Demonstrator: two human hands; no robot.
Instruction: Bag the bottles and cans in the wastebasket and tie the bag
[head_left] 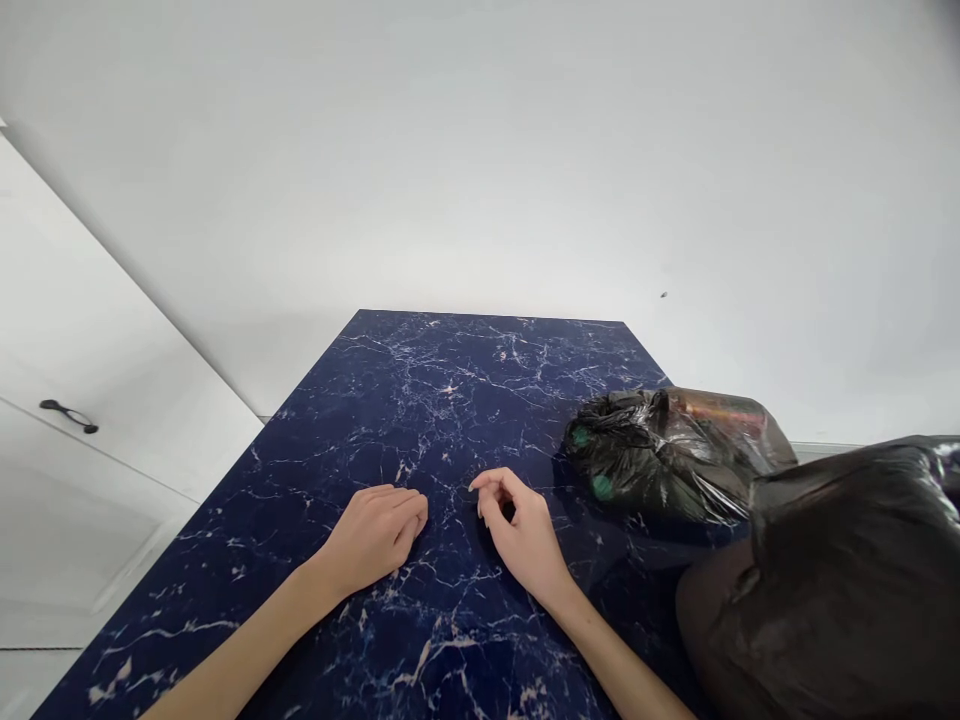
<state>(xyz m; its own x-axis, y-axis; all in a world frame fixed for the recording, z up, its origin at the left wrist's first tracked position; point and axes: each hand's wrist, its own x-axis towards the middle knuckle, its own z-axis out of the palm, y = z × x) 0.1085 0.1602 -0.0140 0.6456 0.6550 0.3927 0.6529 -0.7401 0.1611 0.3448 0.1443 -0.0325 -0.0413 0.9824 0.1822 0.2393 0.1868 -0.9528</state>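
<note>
My left hand [381, 532] rests on the dark blue marbled tabletop [457, 400], back of the hand up. Its fingers are bent and pressed together, and no object shows in them. Slightly to the right, my right hand [519, 525] lies on its side on the same surface. Its fingers are loosely curved, with a gap between thumb and forefinger and nothing in it. The two hands are apart. Nearest to my right hand is a black plastic bag [660, 455], stuffed and lying on the table, with green and reddish things faintly visible through it.
A larger full black bag [862, 590] stands at the right, close to my right forearm. Behind the table rises a white wall [480, 160]. A white cabinet [90, 500] with a black handle [69, 415] is on the left.
</note>
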